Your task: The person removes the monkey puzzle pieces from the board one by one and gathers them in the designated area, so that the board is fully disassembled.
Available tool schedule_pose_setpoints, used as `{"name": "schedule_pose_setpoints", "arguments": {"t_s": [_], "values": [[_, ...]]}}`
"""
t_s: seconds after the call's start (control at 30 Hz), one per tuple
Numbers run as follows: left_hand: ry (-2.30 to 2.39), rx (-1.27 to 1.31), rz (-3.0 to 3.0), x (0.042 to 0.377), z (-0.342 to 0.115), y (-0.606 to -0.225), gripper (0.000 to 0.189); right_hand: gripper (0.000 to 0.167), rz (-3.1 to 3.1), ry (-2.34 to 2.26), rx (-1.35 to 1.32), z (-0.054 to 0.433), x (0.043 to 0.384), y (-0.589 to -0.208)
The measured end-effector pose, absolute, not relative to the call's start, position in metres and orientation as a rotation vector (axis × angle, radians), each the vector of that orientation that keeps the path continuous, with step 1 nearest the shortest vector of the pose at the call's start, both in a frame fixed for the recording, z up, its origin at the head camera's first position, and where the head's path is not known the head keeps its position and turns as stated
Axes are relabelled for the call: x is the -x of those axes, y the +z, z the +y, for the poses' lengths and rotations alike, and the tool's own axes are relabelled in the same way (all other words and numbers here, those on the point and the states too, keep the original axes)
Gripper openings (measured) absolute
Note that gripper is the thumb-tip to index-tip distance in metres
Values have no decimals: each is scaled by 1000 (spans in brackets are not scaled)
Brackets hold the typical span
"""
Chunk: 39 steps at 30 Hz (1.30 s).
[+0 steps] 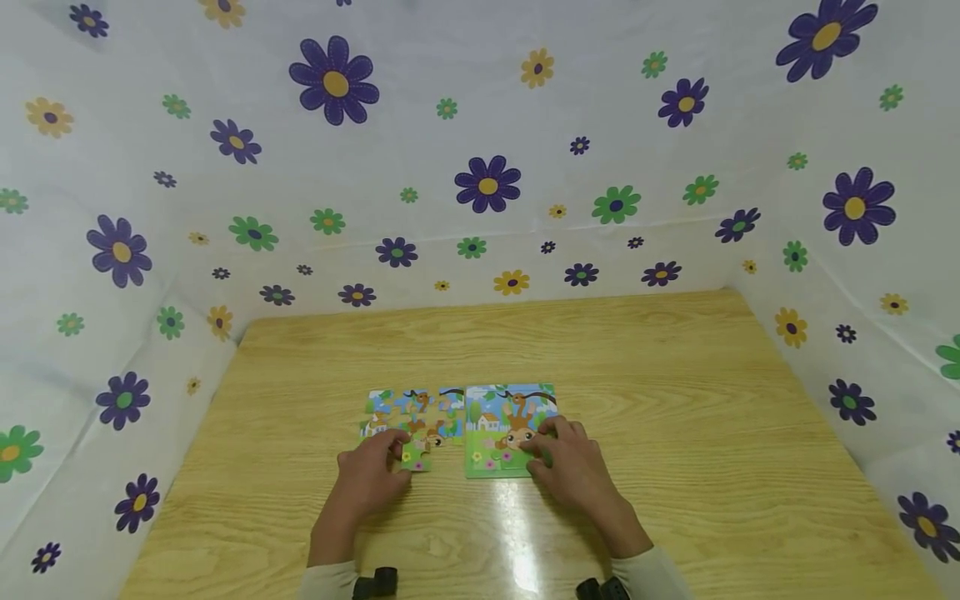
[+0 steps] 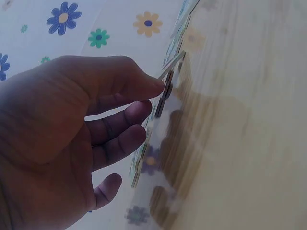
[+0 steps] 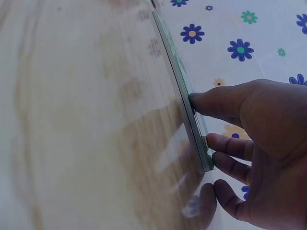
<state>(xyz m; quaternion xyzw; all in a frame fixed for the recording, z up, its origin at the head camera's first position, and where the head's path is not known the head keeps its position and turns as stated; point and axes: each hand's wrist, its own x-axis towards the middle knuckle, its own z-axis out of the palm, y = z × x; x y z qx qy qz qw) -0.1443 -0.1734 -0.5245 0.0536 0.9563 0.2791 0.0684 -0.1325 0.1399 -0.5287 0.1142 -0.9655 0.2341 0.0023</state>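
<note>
My left hand (image 1: 369, 477) pinches a puzzle piece (image 1: 415, 457) with green grass and a flower; in the left wrist view its thumb lies against a thin, tilted piece (image 2: 171, 65). Just beyond lie several loose puzzle pieces (image 1: 452, 402), spread in rows with parts of a monkey picture. Over the lower right of a square puzzle board (image 1: 486, 408), my right hand (image 1: 573, 462) bends its fingers, and the thumb and fingertips touch the board's top. A piece outline shows on the board beside them. Whether they pinch a piece is hidden.
Both hands work on a glossy wooden table (image 1: 675, 400). White cloth (image 1: 405, 158) with printed flowers encloses its back and both sides. A dark wrist device (image 1: 375, 582) sits by the left cuff, another (image 1: 602, 589) by the right.
</note>
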Motion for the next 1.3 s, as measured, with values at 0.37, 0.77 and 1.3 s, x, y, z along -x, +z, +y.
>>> {"name": "schedule_pose_setpoints", "arguments": {"t_s": [0.37,0.77,1.3], "values": [[782,-58,2915,134,-206,-530,45,21,-3037,737,-368,141,132,-529],[695,97,2899,131,-227,-529,46,19,-3031,760,-356,142,134,-528],[832,-71,2954,135,-199,-529,48,20,-3027,801,-320,139,131,-529]]}}
